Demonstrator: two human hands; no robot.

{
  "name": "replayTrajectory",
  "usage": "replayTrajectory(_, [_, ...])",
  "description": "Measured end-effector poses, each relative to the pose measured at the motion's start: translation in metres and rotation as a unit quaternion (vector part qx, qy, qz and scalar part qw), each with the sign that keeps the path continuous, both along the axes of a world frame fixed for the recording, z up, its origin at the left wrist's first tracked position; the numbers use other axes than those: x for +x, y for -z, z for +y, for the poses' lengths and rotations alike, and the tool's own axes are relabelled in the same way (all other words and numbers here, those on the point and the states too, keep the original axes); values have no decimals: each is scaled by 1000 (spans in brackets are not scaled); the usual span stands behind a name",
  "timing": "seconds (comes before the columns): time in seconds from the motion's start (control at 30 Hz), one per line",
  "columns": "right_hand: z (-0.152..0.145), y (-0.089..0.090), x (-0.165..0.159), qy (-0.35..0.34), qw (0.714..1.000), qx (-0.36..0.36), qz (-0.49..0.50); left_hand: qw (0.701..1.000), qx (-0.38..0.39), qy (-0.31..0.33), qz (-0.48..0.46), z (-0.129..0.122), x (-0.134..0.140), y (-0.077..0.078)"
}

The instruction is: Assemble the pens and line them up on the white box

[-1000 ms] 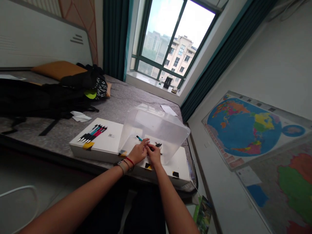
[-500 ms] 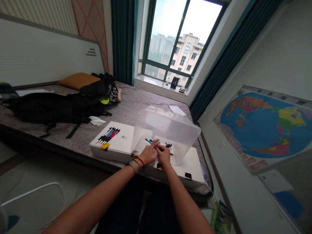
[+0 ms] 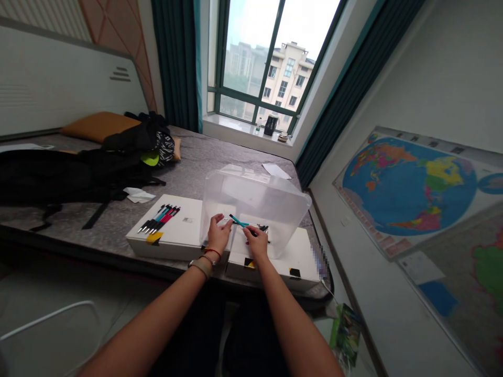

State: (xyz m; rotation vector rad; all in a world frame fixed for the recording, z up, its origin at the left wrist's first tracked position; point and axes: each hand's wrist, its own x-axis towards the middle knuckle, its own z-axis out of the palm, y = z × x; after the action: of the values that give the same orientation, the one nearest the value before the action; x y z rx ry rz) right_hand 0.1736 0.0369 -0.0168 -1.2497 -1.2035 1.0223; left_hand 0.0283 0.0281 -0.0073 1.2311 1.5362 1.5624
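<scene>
Over a clear plastic bin (image 3: pixel 271 196) that rests tipped up on the white boxes, both my hands are at work. My right hand (image 3: pixel 257 245) pinches a teal pen barrel (image 3: pixel 238 221) with a dark end, slanting up to the left. My left hand (image 3: pixel 219 234) is just left of it, thumb and forefinger apart; a small silvery bit shows by the fingertips, too small to name. Dark pen parts (image 3: pixel 264 228) lie just beyond my right hand, partly hidden by it. Several pens (image 3: pixel 159 219), with black, teal and red among them, lie side by side on the left white box (image 3: pixel 184 236).
A second white box (image 3: pixel 296 264) sits under the bin on the right. Crumpled tissue (image 3: pixel 139 195), a black backpack (image 3: pixel 58 175) and an orange pillow (image 3: pixel 102 127) lie on the grey mattress (image 3: pixel 192 152). A white paper (image 3: pixel 276 170) lies behind the bin.
My hands have moved apart from being close together. The teal pen barrel now shows raised in my right hand. The whole view has shifted, so things sit further left.
</scene>
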Motion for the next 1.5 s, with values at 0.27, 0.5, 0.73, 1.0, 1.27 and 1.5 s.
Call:
replayTrajectory(0.27, [-5,-2,5,-37,999,19,6,936,-62,86,-337,6,20,-15])
replayTrajectory(0.5, [-7,-7,9,-48,998,8,36,944,-21,123,-307,-5,10,-24])
replayTrajectory(0.73, [-6,-1,14,-51,995,17,83,954,29,204,-216,-19,10,-36])
replayTrajectory(1.0, [-8,-3,19,-79,988,17,128,963,151,225,13,-25,5,-40])
replayTrajectory(1.27, [-10,-5,22,-114,983,14,140,941,235,224,100,-30,6,-44])
replayTrajectory(1.5, [-10,-7,20,-102,983,17,150,954,202,207,82,-33,3,-45])
